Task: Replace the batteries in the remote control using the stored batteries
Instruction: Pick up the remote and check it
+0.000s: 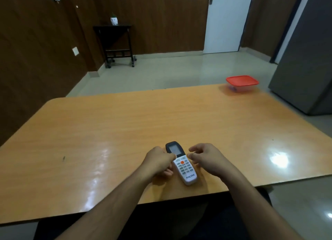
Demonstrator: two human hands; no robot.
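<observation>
Wood-panelled walls and a white door close off the far side of the room, and between them and me runs the pale floor, then the orange-brown tabletop (pixel 107 131) I am sitting at. On it, close to my edge, lies the remote control (pixel 181 163), face up, its dark screen end pointing away from me and its white keypad end toward me.

My left hand (pixel 159 161) is curled against the remote's left side, thumb and fingers pinched on its edge about where the screen meets the keys. My right hand (pixel 206 158) sits just beside the right side with the fingers loosely bent and parted, clamped on nothing; whether a fingertip touches the casing I cannot tell.

As I judge it, the job has barely begun. The remote has not been turned over, so the battery cover on its back (hidden from me) is presumably not yet opened. Well apart, at the far right corner of the tabletop, stands a clear container with a red lid (pixel 242 81), lid on; something small shows through its wall, probably the stored batteries, too blurred to be sure. Still to do: flip, open, swap, close.

Only one piece of writing is legible: "VOLTAS" printed at the near end of the remote. The key markings are too small to read.
</observation>
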